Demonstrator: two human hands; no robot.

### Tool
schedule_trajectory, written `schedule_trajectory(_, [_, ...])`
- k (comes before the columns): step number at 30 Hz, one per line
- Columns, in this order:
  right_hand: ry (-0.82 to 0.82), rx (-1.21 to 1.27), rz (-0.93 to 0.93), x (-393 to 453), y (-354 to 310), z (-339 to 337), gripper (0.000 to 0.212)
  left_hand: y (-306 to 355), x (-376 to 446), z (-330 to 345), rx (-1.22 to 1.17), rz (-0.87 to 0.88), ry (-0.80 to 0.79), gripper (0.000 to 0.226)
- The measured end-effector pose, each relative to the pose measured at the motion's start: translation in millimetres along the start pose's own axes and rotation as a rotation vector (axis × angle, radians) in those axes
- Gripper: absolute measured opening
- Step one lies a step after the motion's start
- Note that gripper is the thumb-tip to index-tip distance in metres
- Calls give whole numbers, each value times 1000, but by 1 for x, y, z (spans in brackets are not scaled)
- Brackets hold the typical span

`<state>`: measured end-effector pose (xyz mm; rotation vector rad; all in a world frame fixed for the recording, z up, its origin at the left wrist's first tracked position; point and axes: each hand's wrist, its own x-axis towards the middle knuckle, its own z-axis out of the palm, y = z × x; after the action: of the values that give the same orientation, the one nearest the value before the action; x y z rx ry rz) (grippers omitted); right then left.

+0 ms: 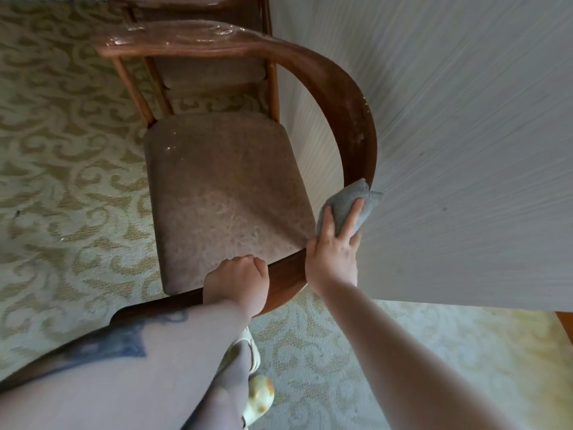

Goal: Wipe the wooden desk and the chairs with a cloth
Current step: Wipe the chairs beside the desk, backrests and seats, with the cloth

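Note:
A wooden chair (347,97) with a curved dark-brown back rail and a brownish padded seat (223,187) stands below me, close to a white wall. My left hand (237,282) grips the curved rail at its near end, fingers curled over the wood. My right hand (336,249) holds a folded grey cloth (344,209) pressed against the rail where it bends by the wall. The rail under the cloth is hidden.
A white textured wall (465,150) runs along the right, close behind the chair. Patterned beige carpet (68,193) covers the floor. A second wooden chair (192,7) stands beyond, at the top edge. My legs and light shoes (257,395) are below.

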<state>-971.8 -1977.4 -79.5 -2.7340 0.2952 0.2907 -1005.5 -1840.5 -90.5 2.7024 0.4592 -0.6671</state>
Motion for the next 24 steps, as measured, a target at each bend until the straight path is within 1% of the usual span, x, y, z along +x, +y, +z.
schedule_trajectory(3, [-22, -52, -63, 5, 7, -4, 59, 1, 8, -6, 36, 47, -137, 39])
schedule_trajectory(5, [-1, -116, -109, 15, 10, -6, 55, 14, 21, -14, -41, 78, -183, 30])
schedule_trajectory(8, [7, -224, -133, 61, 18, -29, 50, 61, 27, -19, -180, 181, -187, 34])
schedule_trajectory(10, [-7, -326, -205, 94, 21, -54, 54, 96, 28, -21, -309, 254, -178, 32])
schedule_trajectory(12, [-6, -313, -245, 106, 18, -66, 63, 118, 29, -19, -449, 308, -169, 26])
schedule_trajectory(14, [48, -203, -156, 96, 14, -61, 72, 126, 32, -17, -514, 321, -176, 21])
schedule_trajectory(16, [45, -159, -82, 83, 14, -50, 76, 124, 34, -13, -484, 320, -185, 21])
schedule_trajectory(17, [30, -159, -80, 81, 18, -47, 79, 122, 35, -9, -428, 328, -176, 21])
schedule_trajectory(20, [5, -186, -157, 94, 27, -49, 84, 127, 35, -10, -200, 336, -122, 24])
schedule_trajectory(22, [36, -186, -244, 118, 29, -58, 79, 130, 35, -10, -199, 310, -127, 28])
schedule_trajectory(24, [15, -175, -227, 154, 21, -74, 73, 131, 37, -12, -245, 288, -132, 31])
